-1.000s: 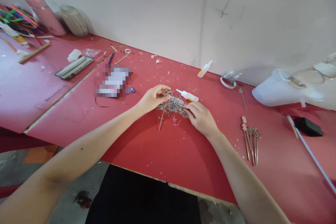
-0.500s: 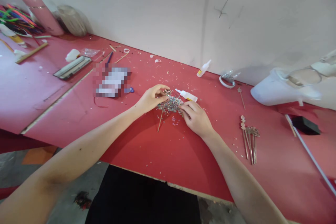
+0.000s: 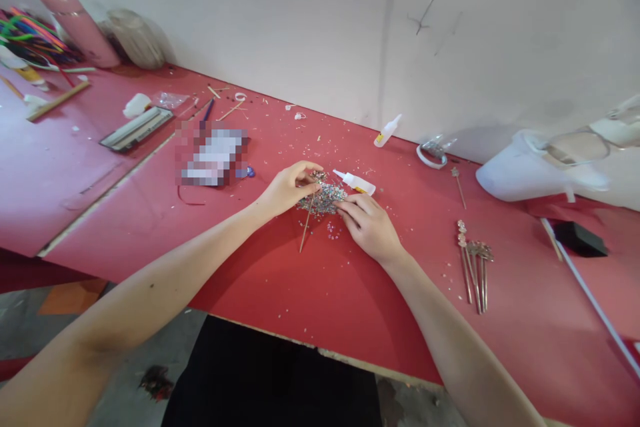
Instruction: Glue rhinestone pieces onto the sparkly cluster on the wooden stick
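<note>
One bottle (image 3: 359, 183), contents unclear | beside glittery pile (image 3: 325, 201) | left hand (image 3: 291, 189): stick (image 3: 307, 227)

On the table (image 3: 320, 280), a bottle (image 3: 357, 183) lies just behind the gem pile (image 3: 321, 203), hairpins (image 3: 475, 273) well to the right.

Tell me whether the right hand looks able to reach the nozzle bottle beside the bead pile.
Likely yes: the nozzle bottle lies just beyond the right hand, nothing visible between them, though that hand is at the bead pile.
</note>
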The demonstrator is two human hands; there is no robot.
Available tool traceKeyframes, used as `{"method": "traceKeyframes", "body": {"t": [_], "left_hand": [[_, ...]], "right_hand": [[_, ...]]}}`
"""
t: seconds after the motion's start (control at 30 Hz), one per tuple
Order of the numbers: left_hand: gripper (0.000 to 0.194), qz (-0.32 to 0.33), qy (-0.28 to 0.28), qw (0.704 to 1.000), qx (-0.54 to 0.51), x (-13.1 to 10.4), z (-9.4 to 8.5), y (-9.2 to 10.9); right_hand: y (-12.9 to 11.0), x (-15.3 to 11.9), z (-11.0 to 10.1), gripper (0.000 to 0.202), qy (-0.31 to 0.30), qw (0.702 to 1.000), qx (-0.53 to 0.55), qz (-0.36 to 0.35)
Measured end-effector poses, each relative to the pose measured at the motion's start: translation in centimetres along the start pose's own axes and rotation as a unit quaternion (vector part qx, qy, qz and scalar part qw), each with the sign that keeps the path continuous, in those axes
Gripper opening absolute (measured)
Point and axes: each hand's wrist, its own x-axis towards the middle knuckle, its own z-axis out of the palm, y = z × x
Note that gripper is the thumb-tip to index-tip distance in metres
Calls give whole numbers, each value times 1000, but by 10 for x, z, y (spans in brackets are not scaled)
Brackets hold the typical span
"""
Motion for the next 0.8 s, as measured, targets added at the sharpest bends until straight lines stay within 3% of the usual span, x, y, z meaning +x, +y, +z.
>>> {"method": "traceKeyframes", "body": {"t": [0.5,0.8], "left_hand": [[32,0,0,1000,-1,0,0,-1],[32,3,1,1000,3,1,0,0]], "right_hand": [[3,-1,0,20,35,998,-21,36],[-2,4,5,22,5,999,-20,26]]}}
